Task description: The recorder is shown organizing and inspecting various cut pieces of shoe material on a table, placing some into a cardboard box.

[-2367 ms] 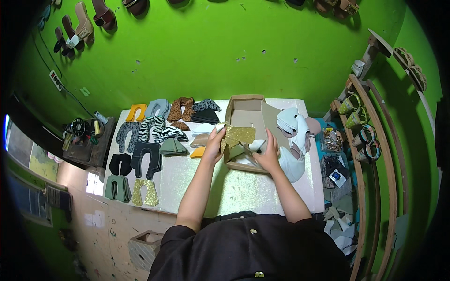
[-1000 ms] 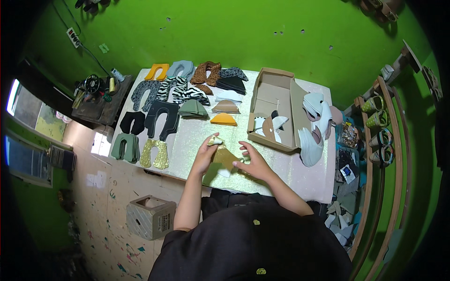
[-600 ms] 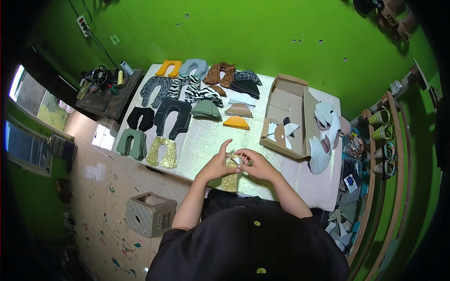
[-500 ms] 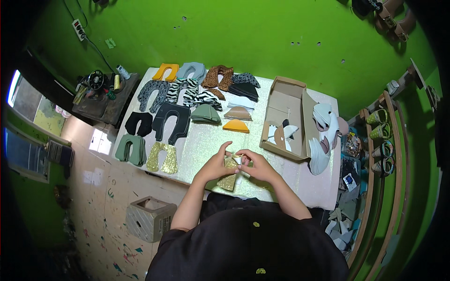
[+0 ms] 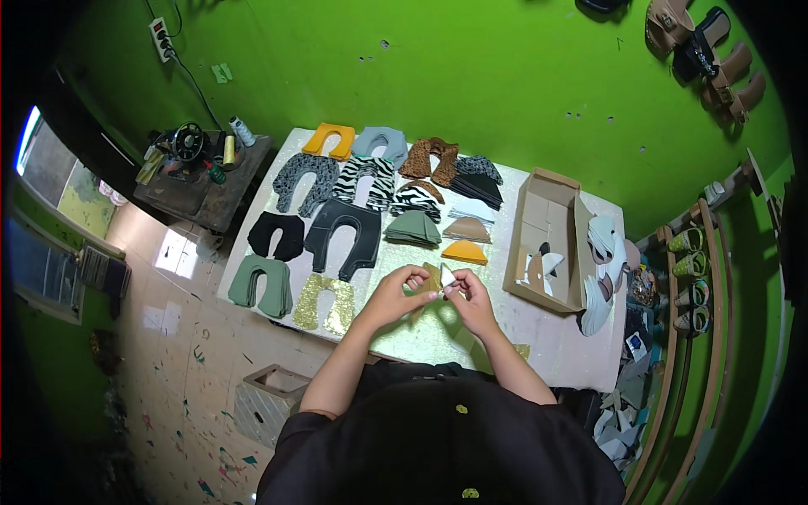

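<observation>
Above the table's near edge, my left hand is closed on a gold glitter material piece. My right hand pinches the same piece at a folded-over corner, where a white underside shows. The fingers cover much of its outline. To the left of my hands lies a gold glitter U-shaped stack. Just beyond them is a stack of orange half-round pieces, with brown half-round pieces and green half-round pieces behind.
Several stacks of U-shaped pieces, among them a dark grey one, cover the table's left half. An open cardboard box holding cut scraps stands right, beside pale stacked pieces. A sewing machine is far left; a wooden shoe rack is right.
The gold piece has moved up and right between my hands, and its turned-over white part now stands upright. The whole view has shifted, so the table sits further right and lower.
</observation>
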Available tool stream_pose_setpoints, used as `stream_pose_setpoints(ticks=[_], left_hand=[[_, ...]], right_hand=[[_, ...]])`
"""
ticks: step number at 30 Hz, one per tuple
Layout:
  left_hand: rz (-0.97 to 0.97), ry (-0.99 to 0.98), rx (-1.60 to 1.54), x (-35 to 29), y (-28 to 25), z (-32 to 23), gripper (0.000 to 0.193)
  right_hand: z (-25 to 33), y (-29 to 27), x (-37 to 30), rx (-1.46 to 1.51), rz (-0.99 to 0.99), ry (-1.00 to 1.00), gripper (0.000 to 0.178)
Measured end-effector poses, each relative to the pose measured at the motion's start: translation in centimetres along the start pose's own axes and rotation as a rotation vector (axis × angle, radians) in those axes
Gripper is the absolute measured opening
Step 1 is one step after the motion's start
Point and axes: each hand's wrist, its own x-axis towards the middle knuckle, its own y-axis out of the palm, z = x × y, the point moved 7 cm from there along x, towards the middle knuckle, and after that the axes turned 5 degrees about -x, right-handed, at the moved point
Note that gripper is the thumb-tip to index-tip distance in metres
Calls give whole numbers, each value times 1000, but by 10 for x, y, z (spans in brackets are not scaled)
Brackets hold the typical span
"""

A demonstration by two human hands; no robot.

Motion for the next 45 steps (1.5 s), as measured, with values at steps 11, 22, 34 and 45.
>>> stream_pose_setpoints(ticks=[11, 22, 34, 45], left_hand=[[306, -142, -423, -5, -23, 28, 20], [252, 308, 756, -17, -68, -21, 15], [-214, 386, 450, -10, -111, -43, 11], [103, 115, -237, 18, -94, 1, 24]], right_hand=[[-15, 30, 1, -50, -49, 79, 40], [50, 61, -5, -546, 73, -196, 70], [53, 101, -15, -560, 559, -100, 15], [90, 75, 22, -673, -78, -331, 54]])
